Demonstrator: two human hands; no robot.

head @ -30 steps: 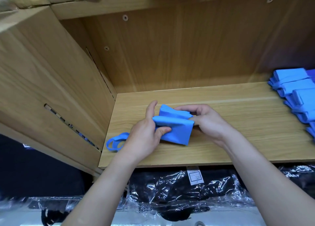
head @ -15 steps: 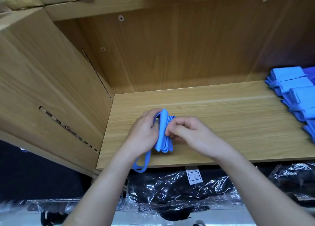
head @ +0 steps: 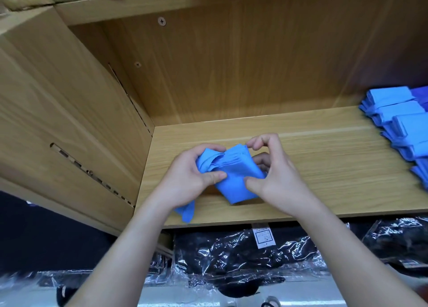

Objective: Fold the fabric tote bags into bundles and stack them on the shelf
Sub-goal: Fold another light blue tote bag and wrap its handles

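Note:
A folded light-blue tote bag (head: 234,179) is held just above the front of the wooden shelf (head: 324,167). My left hand (head: 190,179) grips its left end, thumb pressed on top and fingers wrapped around the gathered fabric. My right hand (head: 275,174) holds the right end, thumb on the front face and fingers curled behind. A blue handle strap (head: 186,211) hangs out below my left wrist over the shelf's front edge.
Several folded blue bundles (head: 398,126) are stacked at the shelf's right end. The cabinet's side wall (head: 69,121) stands close on the left. Black goods in clear plastic wrap (head: 243,255) lie below the shelf.
The bag was turned on edge between both hands, then brought back flat-side up. The strap that lay on the shelf to the left now dangles under my left wrist.

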